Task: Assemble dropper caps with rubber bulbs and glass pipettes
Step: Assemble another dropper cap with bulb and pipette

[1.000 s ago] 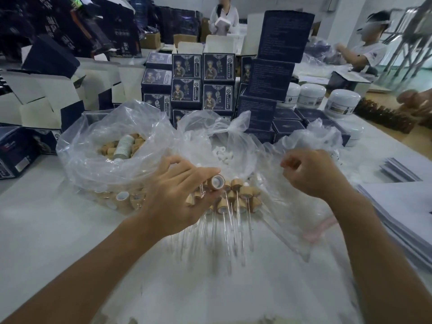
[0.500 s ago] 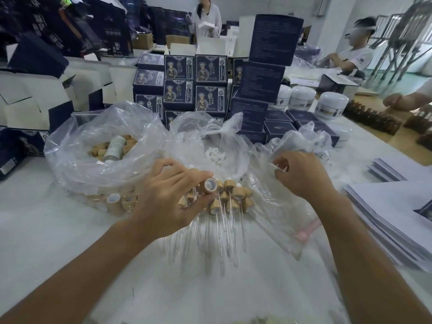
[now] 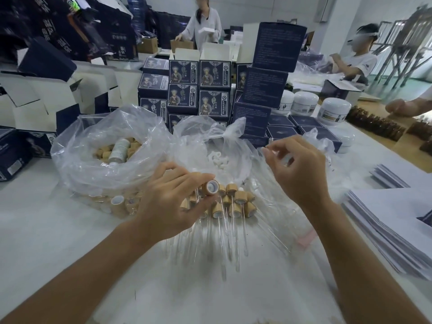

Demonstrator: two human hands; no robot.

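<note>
Your left hand (image 3: pixel 173 202) pinches a bamboo-coloured round dropper cap (image 3: pixel 210 187) between thumb and fingertips, its white-lined open end tilted toward you and to the right, just above the near pile of finished droppers (image 3: pixel 230 202), whose thin clear glass tubes fan out toward you across the white tabletop (image 3: pixel 58 242). That grip and tilt match what they were a second ago.

What has changed is your right hand (image 3: pixel 301 174): a second ago it was balled low over the clear plastic bag of loose glass pipettes (image 3: pixel 275 206) on the right; now it has lifted, fingers curled with thumb and forefinger closed together at its far-left tip. A pipette in that pinch is likely, but the glass is too faint against the plastic to confirm, so I can't say for certain that you hold one.

If you do, the pick is done and insertion comes next: bring the tube's top end left to the cap's open mouth and push it into the bulb seat. Line it up square; thin glass will snap if forced at an angle.

Further supplies sit at the far side: a crumpled clear bag of loose bamboo caps (image 3: pixel 109 150) at left, and a middle bag holding small white rubber bulbs (image 3: pixel 217 159).
</note>
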